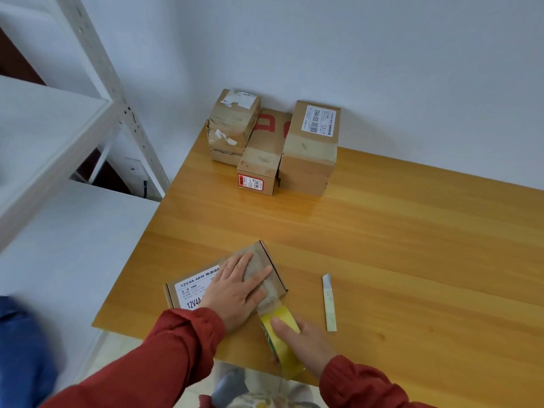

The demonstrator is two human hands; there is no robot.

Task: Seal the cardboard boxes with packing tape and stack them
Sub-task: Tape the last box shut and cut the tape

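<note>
Two grips share the work at the near edge of the surface (412, 245). The right grip (303, 340) is curled round a yellow packing tape roll (290, 363), thumb on its top, and holds it just past that edge. A clear tape strip (269, 298) runs taut from the roll up over the near end of a flat cardboard box (191, 285) with a white printed label. The left grip (235, 290) lies flat on that box with fingers straight, pressing the strip down onto the lid.

Just right of the box, apart from it, lies a pale box cutter (329, 301). At the far left corner, against the wall, stand the taped boxes (310, 142), close together and some two high. A white shelf rack (59, 128) stands beyond the left edge.

By my reading the task is well on: the far boxes look sealed and stacked, while this one is mid-seal. The strip is not yet cut from the roll, and the box has yet to join the stack.
</note>
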